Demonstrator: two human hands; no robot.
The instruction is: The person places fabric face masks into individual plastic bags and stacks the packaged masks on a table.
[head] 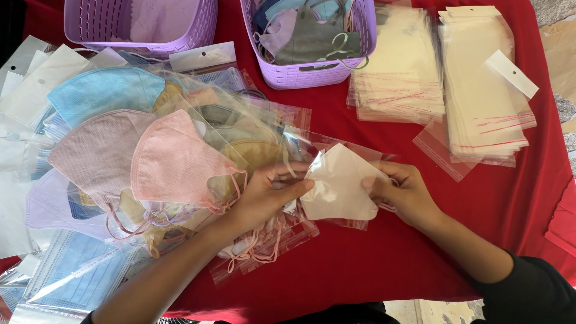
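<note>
A heap of bagged masks (pixel 150 162) crowds my left side: blue, mauve and pink ones in clear sleeves, spilling over each other up to my left wrist. Behind them stand two lilac baskets; the left basket (pixel 141 24) looks nearly bare inside, the right basket (pixel 309 66) holds loose masks with ear loops hanging over its rim. To the right lie two stacks of empty clear bags (pixel 480 90) with red sealing strips, well apart from my hands. The red cloth (pixel 360 258) shows bare in front of me and between my right arm and the stacks, so that is the open room; the far right edge drops to pale floor.

My left hand (pixel 267 195) comes in from the lower left, fingers pinching the near edge of the cream mask (pixel 339 183) and the clear sleeve (pixel 312 147) around it (how far inside it sits, I cannot tell). My right hand (pixel 405 192), in a dark sleeve, pinches the mask's opposite end just above the cloth.
</note>
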